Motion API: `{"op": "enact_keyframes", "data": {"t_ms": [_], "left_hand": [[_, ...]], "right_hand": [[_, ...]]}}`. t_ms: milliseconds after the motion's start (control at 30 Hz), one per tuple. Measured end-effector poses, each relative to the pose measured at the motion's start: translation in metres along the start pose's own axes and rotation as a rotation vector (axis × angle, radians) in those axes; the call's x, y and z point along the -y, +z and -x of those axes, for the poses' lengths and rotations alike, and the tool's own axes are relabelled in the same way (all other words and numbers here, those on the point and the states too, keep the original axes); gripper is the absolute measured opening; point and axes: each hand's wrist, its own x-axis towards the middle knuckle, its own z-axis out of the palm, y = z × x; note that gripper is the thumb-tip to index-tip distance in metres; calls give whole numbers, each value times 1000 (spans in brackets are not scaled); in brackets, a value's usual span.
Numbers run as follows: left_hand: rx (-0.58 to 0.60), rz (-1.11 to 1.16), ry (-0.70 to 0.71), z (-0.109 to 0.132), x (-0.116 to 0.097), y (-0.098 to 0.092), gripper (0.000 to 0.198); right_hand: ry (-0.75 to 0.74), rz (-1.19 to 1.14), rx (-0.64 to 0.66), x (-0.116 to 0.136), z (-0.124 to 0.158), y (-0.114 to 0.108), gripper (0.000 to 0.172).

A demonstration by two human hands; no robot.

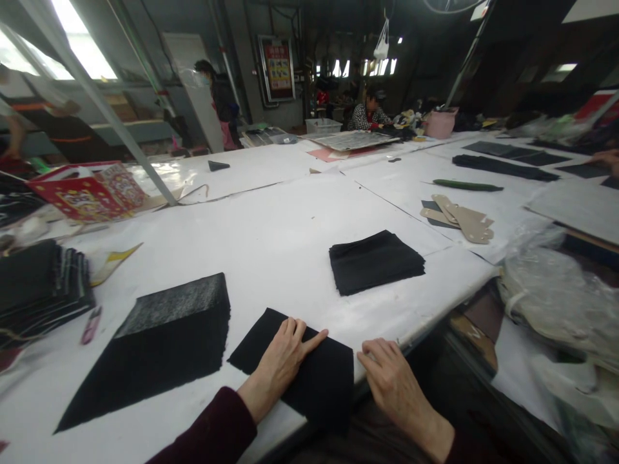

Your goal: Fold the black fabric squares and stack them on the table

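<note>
My left hand (285,357) lies on a piece of black fabric (322,380), pressing it to the white table, its thumb stretched out to the right. The piece's near corner hangs over the table edge. Just beyond its right side is my right hand (394,377), fingers curled in; whether anything is between them is hidden. To the left lies a larger black fabric sheet (169,354) with a grey speckled band (176,306) along its far side. A stack of black fabric pieces (377,261) sits farther back.
At the left are a dark fabric stack (43,283), pink thread snips (91,325) and a red patterned box (89,190). Beige templates (461,216) and a cucumber-like green object (467,185) lie at the right. Clear plastic bags (556,290) bulge beside the table edge (449,296). Co-workers are farther back.
</note>
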Motion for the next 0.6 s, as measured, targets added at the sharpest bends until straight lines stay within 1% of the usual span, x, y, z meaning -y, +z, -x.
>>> {"op": "enact_keyframes", "data": {"t_ms": [100, 200, 267, 367, 467, 533, 600], "left_hand": [[-16, 19, -15, 0, -1, 1, 80], [-10, 46, -32, 2, -1, 5, 78], [-10, 95, -41, 6, 3, 8, 77], [-18, 179, -60, 15, 20, 13, 74], [23, 216, -128, 21, 46, 14, 68], [50, 241, -183, 20, 61, 12, 57], [30, 293, -225, 14, 70, 7, 39]], "right_hand": [[51, -26, -72, 14, -20, 3, 37], [76, 4, -32, 29, -37, 21, 37], [60, 47, -2, 34, -39, 33, 37], [31, 84, -2, 32, -31, 40, 39], [31, 57, -7, 26, -26, 35, 38], [45, 17, 3, 24, -29, 30, 34], [70, -30, 16, 24, -39, 27, 24]]}}
